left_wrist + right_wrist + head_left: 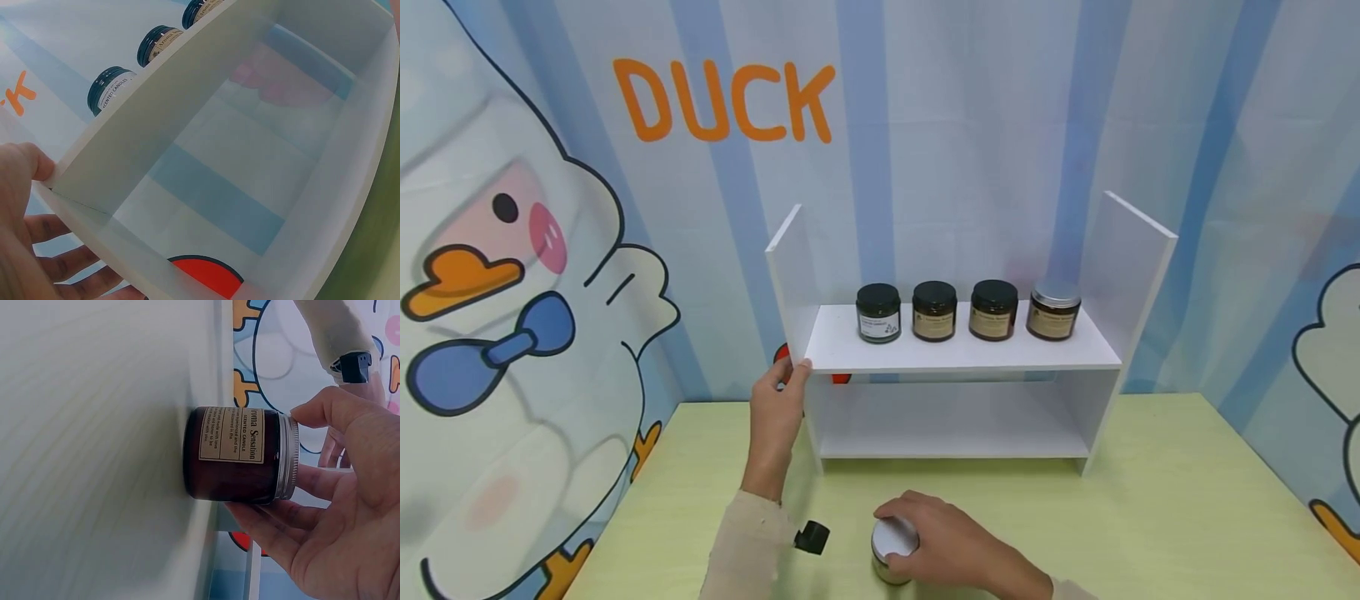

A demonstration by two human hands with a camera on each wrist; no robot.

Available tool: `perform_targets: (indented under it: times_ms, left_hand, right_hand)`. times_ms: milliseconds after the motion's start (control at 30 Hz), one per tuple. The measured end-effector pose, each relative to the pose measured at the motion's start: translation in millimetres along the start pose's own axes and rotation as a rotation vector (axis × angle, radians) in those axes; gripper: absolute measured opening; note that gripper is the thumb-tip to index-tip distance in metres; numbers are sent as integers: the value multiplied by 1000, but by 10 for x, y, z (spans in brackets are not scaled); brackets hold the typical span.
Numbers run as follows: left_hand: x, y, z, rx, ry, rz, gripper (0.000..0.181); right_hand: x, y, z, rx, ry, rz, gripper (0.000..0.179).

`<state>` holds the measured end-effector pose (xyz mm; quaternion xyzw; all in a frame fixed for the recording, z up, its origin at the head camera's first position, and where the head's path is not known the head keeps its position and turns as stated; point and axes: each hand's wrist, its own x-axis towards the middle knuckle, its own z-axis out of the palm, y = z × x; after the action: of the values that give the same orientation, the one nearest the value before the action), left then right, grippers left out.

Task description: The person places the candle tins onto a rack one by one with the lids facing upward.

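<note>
My right hand [951, 546] grips a scented candle jar [231, 456] by its silver screw lid [289, 457], thumb on one side and fingers on the other. The jar is dark amber glass with a tan label, upright at the table in front of the shelf. At the left side panel of a white two-level shelf [962, 357], my left hand [777, 421] holds on, its thumb at the front edge and its fingers along the outer face. Along the upper board stand a black-lidded jar with a white label [878, 314], two black-lidded jars with tan labels [934, 312], and a silver-lidded jar [1054, 312].
The shelf stands on a pale yellow-green table [1187, 500], close to a striped duck-print curtain [970, 125]. Its two side panels [1131, 275] rise well above the upper board. A black wrist camera [812, 537] sits on my left sleeve.
</note>
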<state>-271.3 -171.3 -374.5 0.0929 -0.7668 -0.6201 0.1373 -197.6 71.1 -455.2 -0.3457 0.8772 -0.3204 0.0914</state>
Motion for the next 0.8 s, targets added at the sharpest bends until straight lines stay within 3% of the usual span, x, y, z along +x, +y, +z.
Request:
perform_targets:
  times_ms: [467, 800]
  left_hand:
    - [0, -9, 4, 6, 5, 1, 61]
    - [0, -28, -6, 15, 6, 51, 48]
  right_hand:
    - [-16, 222, -224, 93, -35, -6, 44]
    - [0, 302, -254, 53, -30, 21, 43]
